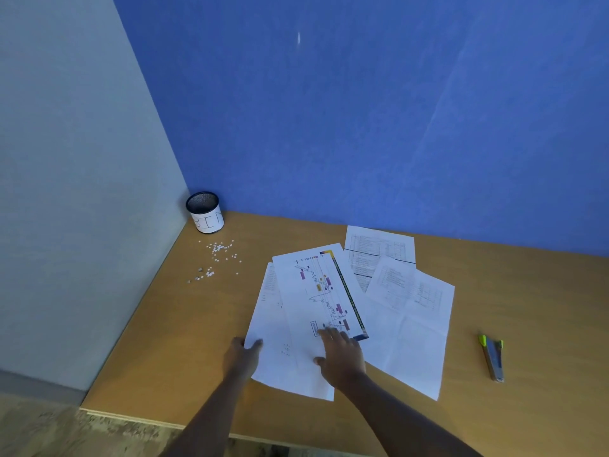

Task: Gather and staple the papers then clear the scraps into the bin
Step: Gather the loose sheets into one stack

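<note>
Several printed papers (408, 311) lie fanned out across the middle of the wooden desk (527, 291). On top is a sheet with a coloured chart (316, 291). My right hand (341, 354) lies flat on the near end of that chart sheet, fingers spread. At the left edge of the lowest sheet, my left hand (244, 354) touches the paper with its thumb on top. Small white paper scraps (219, 255) are scattered at the back left. The bin (205, 216), a mesh cup labelled BIN, stands in the corner. A stapler (492, 361) with green tips lies at the right.
A blue wall runs behind the desk and a grey wall closes its left side. The desk's front edge is close below my forearms. Bare desk surface lies between the papers and the stapler.
</note>
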Tool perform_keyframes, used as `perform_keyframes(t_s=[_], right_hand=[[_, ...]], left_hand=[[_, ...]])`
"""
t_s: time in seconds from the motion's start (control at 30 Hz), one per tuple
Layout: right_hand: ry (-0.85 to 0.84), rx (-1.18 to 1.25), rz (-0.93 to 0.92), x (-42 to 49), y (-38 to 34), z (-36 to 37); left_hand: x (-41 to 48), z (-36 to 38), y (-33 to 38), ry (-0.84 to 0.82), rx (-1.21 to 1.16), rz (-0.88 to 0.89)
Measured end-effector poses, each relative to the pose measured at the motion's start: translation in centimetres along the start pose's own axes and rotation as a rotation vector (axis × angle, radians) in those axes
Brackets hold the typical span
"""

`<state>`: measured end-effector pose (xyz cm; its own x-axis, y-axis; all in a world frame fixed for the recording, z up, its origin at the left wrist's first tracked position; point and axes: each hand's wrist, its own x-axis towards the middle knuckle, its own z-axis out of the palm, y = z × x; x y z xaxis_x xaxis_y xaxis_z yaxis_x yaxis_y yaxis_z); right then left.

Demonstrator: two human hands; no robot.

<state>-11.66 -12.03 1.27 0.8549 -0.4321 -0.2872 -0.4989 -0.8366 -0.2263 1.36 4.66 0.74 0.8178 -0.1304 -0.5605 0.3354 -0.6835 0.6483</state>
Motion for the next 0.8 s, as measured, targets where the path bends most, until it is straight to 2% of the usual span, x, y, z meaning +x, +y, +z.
perform_keyframes(t_s=[0.13, 0.33, 0.8], right_hand=[[-0.011, 0.100, 0.063, 0.6, -0.7, -0.2], [-0.120, 0.041, 0.151, 0.5, -1.2, 1.6], [0.000, 0.183, 0.144, -0.6, -1.5, 0.3]], left_hand=[[0.0, 0.0, 0.0, -0.039, 0.034, 0.046], [-0.5, 0.0, 0.5, -0.083, -0.003, 0.133], [-1.3, -0.3, 0.8, -0.085, -0.027, 0.149]])
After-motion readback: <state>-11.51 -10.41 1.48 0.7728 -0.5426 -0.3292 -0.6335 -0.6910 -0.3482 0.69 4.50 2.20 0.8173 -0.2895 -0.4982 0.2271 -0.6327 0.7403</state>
